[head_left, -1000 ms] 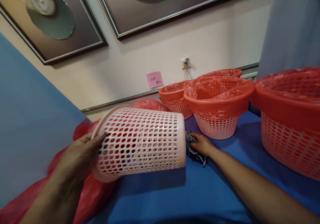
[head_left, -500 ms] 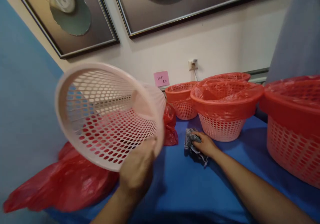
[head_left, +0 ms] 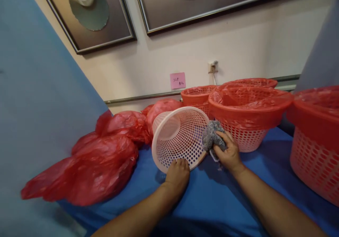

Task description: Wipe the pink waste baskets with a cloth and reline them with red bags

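A pale pink perforated plastic basket (head_left: pixel 182 138) lies on its side on the blue cloth, its mouth facing me. My left hand (head_left: pixel 178 173) grips the near edge of its rim, fingers curled over into the opening. In my right hand (head_left: pixel 229 152) is a crumpled grey cloth (head_left: pixel 213 136), pinched between thumb and fingers, with a pale string dangling from it. The cloth is at the right side of the basket's rim; whether it presses on the rim, I cannot tell.
Red plastic bags (head_left: pixel 103 163) are heaped at the left. Several similar baskets lined with red bags, such as this basket (head_left: pixel 250 120) and a larger one (head_left: pixel 315 152), stand at the right. A pink note (head_left: pixel 177 80) and a socket (head_left: pixel 213 67) are on the wall.
My left hand has brought the basket down and to the right, from mid-air onto the blue cloth. My right hand has raised the grey cloth from the table to the basket's rim.
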Demonstrator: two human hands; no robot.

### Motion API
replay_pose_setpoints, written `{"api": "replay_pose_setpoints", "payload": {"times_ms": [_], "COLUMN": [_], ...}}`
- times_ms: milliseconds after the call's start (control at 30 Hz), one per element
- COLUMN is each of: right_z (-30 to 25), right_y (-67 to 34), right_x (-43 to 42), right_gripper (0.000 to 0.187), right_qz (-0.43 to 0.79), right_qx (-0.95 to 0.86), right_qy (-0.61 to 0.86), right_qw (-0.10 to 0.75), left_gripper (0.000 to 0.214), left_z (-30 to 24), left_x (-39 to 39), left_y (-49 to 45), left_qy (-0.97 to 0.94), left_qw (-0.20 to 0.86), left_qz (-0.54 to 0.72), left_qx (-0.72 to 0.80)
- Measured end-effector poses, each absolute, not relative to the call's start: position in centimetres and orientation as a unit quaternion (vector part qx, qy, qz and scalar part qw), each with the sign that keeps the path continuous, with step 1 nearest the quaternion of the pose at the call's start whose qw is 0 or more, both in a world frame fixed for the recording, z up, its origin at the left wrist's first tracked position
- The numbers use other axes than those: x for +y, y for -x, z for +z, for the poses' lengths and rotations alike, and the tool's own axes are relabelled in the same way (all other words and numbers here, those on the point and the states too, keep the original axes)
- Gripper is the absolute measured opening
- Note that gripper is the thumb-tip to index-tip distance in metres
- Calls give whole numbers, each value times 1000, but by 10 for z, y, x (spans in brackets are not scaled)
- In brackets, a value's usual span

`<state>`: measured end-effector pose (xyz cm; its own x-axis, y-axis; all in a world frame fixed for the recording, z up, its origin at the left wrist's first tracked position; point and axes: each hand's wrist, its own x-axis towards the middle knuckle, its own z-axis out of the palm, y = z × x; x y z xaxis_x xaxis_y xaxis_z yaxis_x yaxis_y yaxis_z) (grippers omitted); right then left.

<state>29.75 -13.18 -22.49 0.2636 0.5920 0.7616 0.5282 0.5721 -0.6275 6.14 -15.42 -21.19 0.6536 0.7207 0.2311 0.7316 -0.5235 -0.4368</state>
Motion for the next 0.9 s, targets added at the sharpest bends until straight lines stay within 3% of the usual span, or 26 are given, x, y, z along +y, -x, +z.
{"api": "replay_pose_setpoints", "payload": {"times_ms": [133, 300, 400, 533, 767, 900], "right_z": [-229, -246, -249, -247, -240, -239], "right_y": [-284, -272, -273, -270, -247, -236], "right_x": [-139, -128, -123, -124, -143, -147], "right_gripper": [52, 52, 52, 52, 83, 60], "right_qz": [90, 194, 208, 198, 117, 86], "right_qx": [-745, -794, -786, -789, -805, -814], "right_qy": [390, 439, 463, 483, 505, 505], "right_qw": [533, 372, 352, 325, 288, 274], "left_gripper": [25, 33, 38, 43, 22, 38], "left_z": [-211, -199, -195, -178, -161, -188], "left_x": [-149, -173, -189, -171, -110, -107], "left_y": [-61, -43, -18, 9, 7, 18], "left_qy": [887, 940, 888, 727, 764, 750], "left_qw": [234, 189, 208, 199, 87, 123], "left_qz": [-18, -104, -336, -559, -572, -593], "left_qx": [-398, -265, -235, -345, -285, -267]}}
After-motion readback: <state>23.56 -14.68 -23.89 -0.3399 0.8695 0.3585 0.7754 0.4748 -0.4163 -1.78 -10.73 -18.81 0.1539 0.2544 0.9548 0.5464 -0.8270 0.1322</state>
